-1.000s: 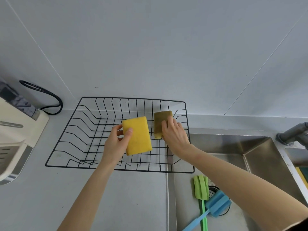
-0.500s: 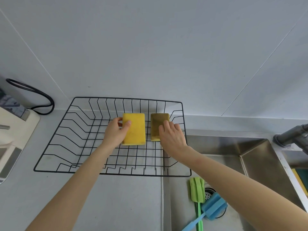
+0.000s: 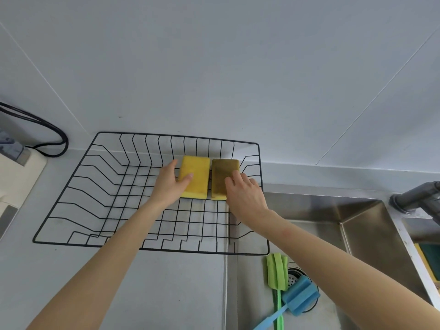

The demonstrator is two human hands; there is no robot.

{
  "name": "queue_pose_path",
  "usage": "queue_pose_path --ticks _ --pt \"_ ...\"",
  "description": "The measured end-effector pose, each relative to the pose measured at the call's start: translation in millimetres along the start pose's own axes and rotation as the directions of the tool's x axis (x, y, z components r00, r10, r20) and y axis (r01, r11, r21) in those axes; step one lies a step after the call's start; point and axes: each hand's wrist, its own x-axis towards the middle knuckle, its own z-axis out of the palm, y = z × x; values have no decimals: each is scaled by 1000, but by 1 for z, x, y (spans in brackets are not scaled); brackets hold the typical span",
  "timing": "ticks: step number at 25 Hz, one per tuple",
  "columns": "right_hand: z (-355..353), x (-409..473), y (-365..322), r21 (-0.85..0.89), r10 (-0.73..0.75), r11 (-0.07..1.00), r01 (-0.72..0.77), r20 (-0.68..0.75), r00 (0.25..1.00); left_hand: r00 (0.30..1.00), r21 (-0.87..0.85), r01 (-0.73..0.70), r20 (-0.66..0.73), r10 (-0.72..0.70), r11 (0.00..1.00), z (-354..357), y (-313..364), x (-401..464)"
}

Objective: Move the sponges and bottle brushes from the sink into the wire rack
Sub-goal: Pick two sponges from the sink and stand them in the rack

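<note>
Two sponges are lying side by side on the floor of the wire rack point(image 3: 71, 198), toward its back right corner, in the single head view. My left hand point(image 3: 169, 186) is gripping the yellow sponge point(image 3: 195, 177): thumb on its top face, fingers curled round its left edge. My right hand point(image 3: 245, 194) is resting on the olive-green sponge point(image 3: 222, 173), fingers bent over its near right part; whether they are pinching it or only pressing it down, I cannot tell. The two sponges are nearly touching, a thin gap showing between them.

Remaining items, below and to the right of my right hand, in the sink point(image 3: 357, 215):
- Green bottle brush point(image 3: 275, 273), head lying just beside the drain point(image 3: 295, 278), handle running toward me.
- Blue bottle brush point(image 3: 300, 298), foam head lying over the drain, its handle crossing the green one.

Further right of my right hand: the faucet point(image 3: 414, 198). Left of my left hand: a black cable point(image 3: 47, 129) looping over the counter point(image 3: 166, 294).

Hazards, in my judgement: the rack floor is open wire, so a sponge let go tilted could sag or tip between bars. Pulling my hands away carelessly could drag a sponge askew. The crossed brush handles could tangle, so lifting one may be tugging the other along and dropping it.
</note>
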Motion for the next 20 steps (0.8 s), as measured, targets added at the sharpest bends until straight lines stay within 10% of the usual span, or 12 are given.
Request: queue_pose_path --ticks 5,20 --pt "1 0 -1 10 13 1000 -13 -32 999 973 235 -139 213 89 962 5 -7 -8" --pt "-6 -3 -6 -23 116 993 -115 63 991 981 305 -153 158 108 940 14 -2 -10"
